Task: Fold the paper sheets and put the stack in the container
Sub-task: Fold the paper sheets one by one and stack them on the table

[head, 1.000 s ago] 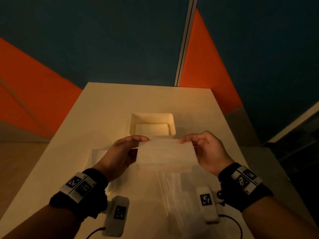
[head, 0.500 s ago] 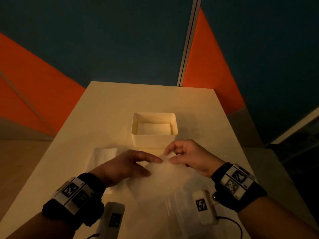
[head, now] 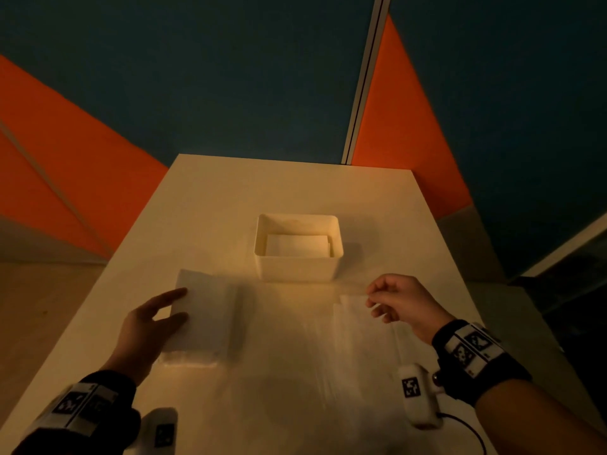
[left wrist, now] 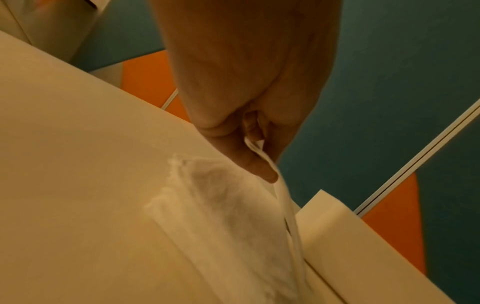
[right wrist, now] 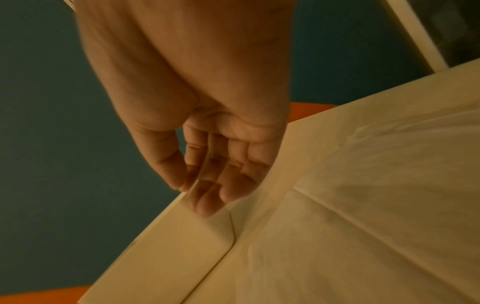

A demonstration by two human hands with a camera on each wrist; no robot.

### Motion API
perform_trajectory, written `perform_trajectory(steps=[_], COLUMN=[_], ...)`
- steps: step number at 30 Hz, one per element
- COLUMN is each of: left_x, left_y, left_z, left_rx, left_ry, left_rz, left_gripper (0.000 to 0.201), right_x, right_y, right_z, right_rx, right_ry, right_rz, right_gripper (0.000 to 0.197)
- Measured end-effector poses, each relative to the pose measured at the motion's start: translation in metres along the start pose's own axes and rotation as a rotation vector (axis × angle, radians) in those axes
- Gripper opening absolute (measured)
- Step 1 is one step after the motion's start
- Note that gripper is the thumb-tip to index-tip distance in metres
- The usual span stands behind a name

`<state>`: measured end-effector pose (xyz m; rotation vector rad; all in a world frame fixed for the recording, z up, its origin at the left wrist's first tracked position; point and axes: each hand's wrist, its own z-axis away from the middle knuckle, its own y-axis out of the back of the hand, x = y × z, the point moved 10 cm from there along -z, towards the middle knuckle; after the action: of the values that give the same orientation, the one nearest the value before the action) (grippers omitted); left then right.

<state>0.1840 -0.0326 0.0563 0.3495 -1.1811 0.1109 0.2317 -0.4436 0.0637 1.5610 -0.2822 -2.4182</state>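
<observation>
A white paper sheet point(head: 205, 320) lies on the table's left side. My left hand point(head: 182, 305) is at its left edge, and in the left wrist view this hand point(left wrist: 262, 156) pinches a paper edge point(left wrist: 281, 197) between thumb and fingers. My right hand point(head: 371, 298) pinches the edge of a thin, translucent sheet point(head: 354, 307) at the right, and the sheet point(right wrist: 363, 226) spreads over the table below the hand point(right wrist: 192, 189). The stretch between the hands is blurred. The white container point(head: 297, 269) stands just beyond, with folded paper point(head: 297, 246) inside.
The cream table point(head: 279, 192) runs on bare behind the container to its far edge. Blue and orange walls stand beyond it. The table's left and right edges lie close outside my hands. In the left wrist view the container point(left wrist: 363, 236) is close to the lifted paper.
A second ago both hands held a folded stack in the air. They then met low at the table's middle. Now they have spread apart, left hand to the left and right hand to the right.
</observation>
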Motion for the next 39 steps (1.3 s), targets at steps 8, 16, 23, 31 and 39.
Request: perform_trajectory(steps=[8,16,23,31,39], left_x=[-0.001,-0.001,-0.009,-0.016,-0.017], left_y=[0.006,-0.001,-0.004,0.0,-0.002], left_z=[-0.007,-0.013,-0.019,-0.021,-0.021], left_rx=[0.1,0.089,0.084,0.074,0.057], left_ry=[-0.167,-0.365,-0.329,-0.23,-0.203], left_rz=[-0.454,-0.811,-1.049,-1.168,-1.175], left_gripper=[0.038,0.035,0.032,0.036,0.037], right_x=[0.01,0.041,0.044,0.048,0.049], right_y=[0.026,0.026,0.02,0.016,0.016], right_z=[-0.007,-0.018,-0.035,-0.044,-0.044], right_rx=[0.126,-0.036,-0.099,-0.13,-0.146], right_ry=[-0.012,-0.078,-0.102,-0.097,-0.102], right_rz=[0.155,1.175,1.277,1.264,1.317], right_gripper=[0.015,0.06,0.083,0.066,0.089])
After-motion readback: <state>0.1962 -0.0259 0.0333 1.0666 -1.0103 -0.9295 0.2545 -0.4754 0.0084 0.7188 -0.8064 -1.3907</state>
